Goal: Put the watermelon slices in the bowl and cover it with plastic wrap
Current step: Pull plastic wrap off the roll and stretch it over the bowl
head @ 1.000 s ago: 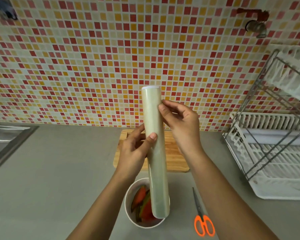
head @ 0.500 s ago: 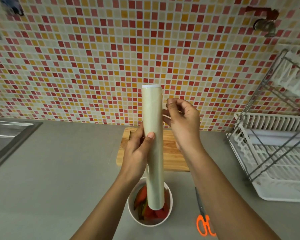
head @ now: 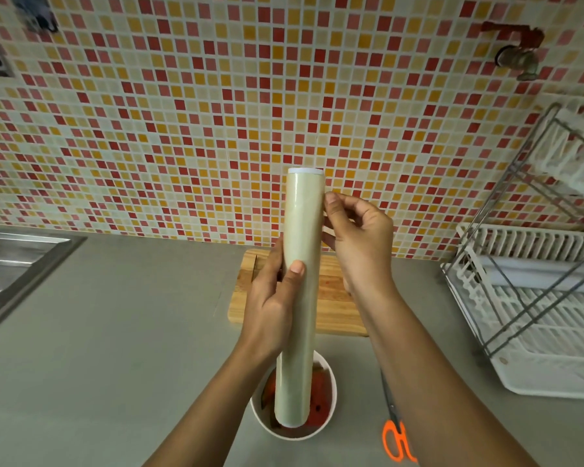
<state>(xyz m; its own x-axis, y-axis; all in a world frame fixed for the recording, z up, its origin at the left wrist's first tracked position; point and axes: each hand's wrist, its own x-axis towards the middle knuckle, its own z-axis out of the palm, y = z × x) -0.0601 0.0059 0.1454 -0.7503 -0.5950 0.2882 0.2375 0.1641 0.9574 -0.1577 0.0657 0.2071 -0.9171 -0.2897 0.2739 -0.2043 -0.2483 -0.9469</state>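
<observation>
A long roll of plastic wrap (head: 300, 264) stands almost upright in mid-air above the counter. My left hand (head: 273, 298) grips its middle, thumb across the front. My right hand (head: 358, 237) is beside the roll's upper part, fingertips curled and pinching at its right edge; whether film is caught between them I cannot make out. Below the roll sits a white bowl (head: 331, 392) with red watermelon slices (head: 317, 399) inside, partly hidden by the roll's lower end.
A wooden cutting board (head: 334, 308) lies behind the bowl. Orange-handled scissors (head: 393, 433) rest right of the bowl, under my right forearm. A white dish rack (head: 536, 298) fills the right side. A steel sink (head: 14, 261) is at the left edge.
My right hand's fingers have curled in and now pinch at the roll's right edge. The roll has shifted slightly and stands more upright over the bowl.
</observation>
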